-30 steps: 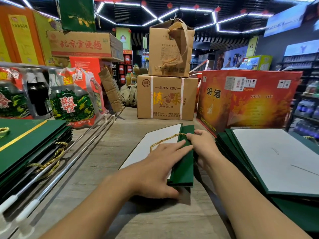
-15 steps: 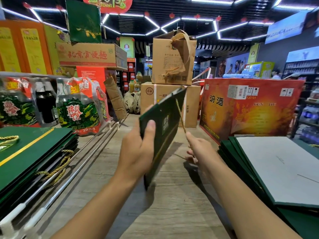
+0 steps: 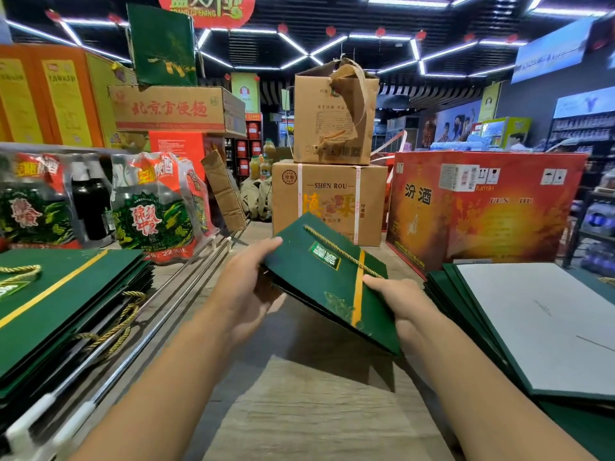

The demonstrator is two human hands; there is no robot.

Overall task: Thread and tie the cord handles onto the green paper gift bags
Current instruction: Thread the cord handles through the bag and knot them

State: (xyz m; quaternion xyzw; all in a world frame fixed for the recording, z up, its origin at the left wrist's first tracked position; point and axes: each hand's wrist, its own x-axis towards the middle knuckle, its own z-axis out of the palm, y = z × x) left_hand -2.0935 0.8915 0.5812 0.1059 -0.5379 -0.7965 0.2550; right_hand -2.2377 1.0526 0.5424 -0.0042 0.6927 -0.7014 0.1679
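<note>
I've got both hands on one folded green bag [image 3: 319, 281], held tilted over the desk [image 3: 299, 410], not touching it. Left hand [image 3: 244, 294] pinches the bag's left corner: thumb on top, other fingers curled underneath. Right hand [image 3: 402, 301] grips the right edge, thumb on the face by the gold stripe (fingers below are hidden, so I can't tell how they lie). The gold cord [image 3: 336, 249] runs slantwise across the bag's face down to the right thumb. Left stack [image 3: 66, 301] of green bags has cords on; right stack [image 3: 532, 327] lies white side up. Brown boxes [image 3: 329, 201] stand behind.
</note>
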